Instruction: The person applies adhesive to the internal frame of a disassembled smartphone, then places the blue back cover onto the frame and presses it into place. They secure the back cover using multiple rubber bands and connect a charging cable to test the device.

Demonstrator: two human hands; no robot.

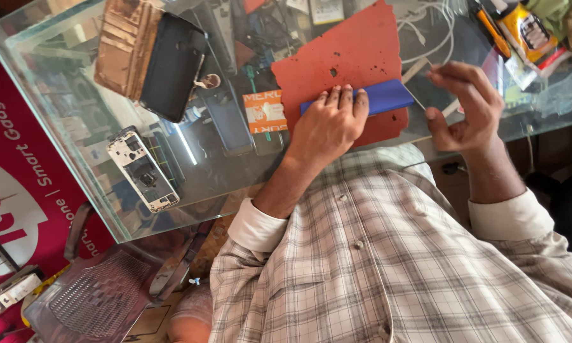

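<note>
Two hands work: left hand (329, 124) presses flat, fingers together, steadying the blue phone (368, 98) on the red mat (336, 63), while at three o'clock right hand (467, 108) pinches a thin strip (419, 67).

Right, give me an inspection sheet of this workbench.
Surface: glass table, with a red mat on it.
Job's things: blue phone on the mat; thin clear sheet at its end.
Clutter: black phone, brown wallet, opened phone, orange card, yellow tube.
Hands: left hand flat on blue phone; right hand pinches thin clear sheet.
Cables: white cable beyond the mat.
Surroundings: metal chair, red banner.
</note>
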